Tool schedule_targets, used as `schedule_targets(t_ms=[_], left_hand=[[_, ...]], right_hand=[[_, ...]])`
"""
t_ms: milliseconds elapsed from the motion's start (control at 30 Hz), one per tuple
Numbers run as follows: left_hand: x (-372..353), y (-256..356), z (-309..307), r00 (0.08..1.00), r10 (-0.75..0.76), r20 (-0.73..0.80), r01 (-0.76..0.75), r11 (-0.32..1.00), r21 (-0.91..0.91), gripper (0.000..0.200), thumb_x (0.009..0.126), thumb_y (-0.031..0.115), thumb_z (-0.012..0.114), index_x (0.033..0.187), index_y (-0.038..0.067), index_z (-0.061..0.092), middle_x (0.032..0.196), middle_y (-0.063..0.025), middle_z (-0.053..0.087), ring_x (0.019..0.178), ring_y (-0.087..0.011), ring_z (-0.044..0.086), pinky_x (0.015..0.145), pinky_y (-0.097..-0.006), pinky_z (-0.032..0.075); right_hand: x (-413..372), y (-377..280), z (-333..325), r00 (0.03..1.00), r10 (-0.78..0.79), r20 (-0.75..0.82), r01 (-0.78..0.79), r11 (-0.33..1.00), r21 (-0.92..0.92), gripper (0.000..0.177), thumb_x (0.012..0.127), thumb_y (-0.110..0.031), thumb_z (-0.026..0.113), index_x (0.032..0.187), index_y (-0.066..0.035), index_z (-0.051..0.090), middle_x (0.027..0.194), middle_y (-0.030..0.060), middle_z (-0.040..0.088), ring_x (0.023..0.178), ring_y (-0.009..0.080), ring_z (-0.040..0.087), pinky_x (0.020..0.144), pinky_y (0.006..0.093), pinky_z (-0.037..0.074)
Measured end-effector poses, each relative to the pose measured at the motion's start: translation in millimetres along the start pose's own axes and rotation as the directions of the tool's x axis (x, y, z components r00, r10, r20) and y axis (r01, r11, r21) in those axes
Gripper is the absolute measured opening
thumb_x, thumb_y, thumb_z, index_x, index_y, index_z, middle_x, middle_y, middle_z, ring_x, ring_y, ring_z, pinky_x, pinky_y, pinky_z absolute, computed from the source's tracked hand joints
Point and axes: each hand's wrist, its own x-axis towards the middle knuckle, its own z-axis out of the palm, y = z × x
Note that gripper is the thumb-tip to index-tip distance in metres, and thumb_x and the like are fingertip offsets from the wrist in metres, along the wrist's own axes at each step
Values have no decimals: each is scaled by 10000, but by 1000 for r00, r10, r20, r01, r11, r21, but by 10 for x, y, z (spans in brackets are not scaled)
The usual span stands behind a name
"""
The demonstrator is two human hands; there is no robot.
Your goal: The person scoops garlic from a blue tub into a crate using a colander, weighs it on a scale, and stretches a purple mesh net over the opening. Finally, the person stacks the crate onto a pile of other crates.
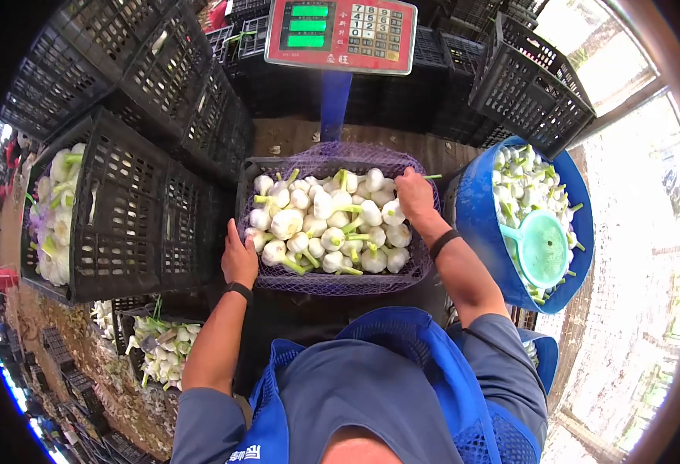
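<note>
A black crate [249,174] lined with purple mesh netting [332,283] sits in front of me, full of white garlic bulbs [328,219] with green stems. My left hand [239,256] grips the crate's left rim and the netting there. My right hand [415,193] rests on the far right corner of the crate, fingers closed on the rim and netting beside the bulbs. Both wrists wear black bands.
A scale's red display [341,32] stands on a blue post [334,104] behind the crate. A blue tub [475,224] at right holds more bulbs and a green scoop [541,246]. Black crates [116,224] stand at left, one with bulbs; another [166,348] lies lower left.
</note>
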Motion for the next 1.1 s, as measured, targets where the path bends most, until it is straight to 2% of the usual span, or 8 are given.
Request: schedule_targets(t_ms=[200, 300, 433, 667, 767, 833, 1067, 1100], left_hand=[[70, -11, -15, 1000, 13, -1, -13, 999, -29, 624, 950, 258, 565, 1493, 130, 286, 1268, -229, 567, 1062, -434, 602, 867, -495, 506], [72, -34, -32, 1000, 9, -1, -9, 999, -30, 626, 943, 241, 572, 1489, 118, 292, 1274, -231, 564, 1076, -430, 598, 875, -488, 506], [65, -36, -61, 1000, 13, 8, -13, 999, -41, 632, 940, 229, 577, 1488, 105, 289, 1273, -231, 563, 1069, -424, 603, 873, -486, 509], [71, -32, -72, 999, -16, 28, 17, 999, -41, 629, 943, 236, 574, 1489, 116, 287, 1275, -227, 563, 1059, -416, 610, 857, -487, 513], [67, -18, -98, 999, -25, 38, 26, 999, -44, 625, 943, 238, 573, 1488, 119, 291, 1276, -224, 563, 1057, -412, 612, 853, -485, 515], [70, -8, -109, 999, -27, 40, 28, 999, -38, 626, 941, 238, 576, 1486, 116, 294, 1279, -222, 561, 1053, -411, 614, 852, -486, 515], [47, -33, -94, 999, 13, 36, -9, 995, -103, 666, 929, 251, 585, 1499, 86, 282, 1340, -237, 536, 1191, -409, 544, 971, -464, 462], [56, -42, -83, 999, 25, 35, -22, 995, -99, 666, 929, 251, 585, 1499, 86, 282, 1340, -237, 536, 1191, -409, 544, 971, -464, 462]], right_hand=[[-32, 45, -388, 993, 116, 31, -118, 988, 102, 133, 838, -159, 662, 899, -40, 659, 994, 165, 621, 915, 347, 661, 747, 448, 558], [-10, 191, -493, 848, 463, -258, -370, 865, 338, 418, 804, -332, 743, 1130, -93, 635, 1113, 168, 606, 1042, 389, 613, 844, 464, 518], [92, 420, -296, 927, 338, 164, -373, 883, 285, 340, 842, -386, 687, 1011, -90, 688, 981, 169, 692, 972, 372, 647, 824, 469, 514], [369, 500, -587, 933, 334, -138, -255, 879, 403, 175, 914, -231, 589, 910, -79, 676, 861, 180, 684, 850, 385, 656, 738, 475, 510], [188, 76, -827, 926, -272, -263, 332, 917, 221, 99, 824, -118, 580, 854, -75, 664, 838, 137, 664, 839, 349, 631, 754, 446, 522], [-120, -127, -793, 876, -464, -135, 479, 869, 126, 98, 798, -100, 594, 890, -99, 627, 841, 73, 597, 851, 279, 596, 719, 378, 532], [-647, 148, -627, 954, -274, -125, 298, 916, 267, 109, 859, -150, 614, 936, -76, 638, 853, 83, 646, 846, 303, 625, 738, 408, 526], [-600, 252, -625, 987, -25, -160, 85, 921, 381, 161, 887, -202, 617, 959, -60, 644, 870, 103, 669, 845, 318, 642, 751, 413, 525]])
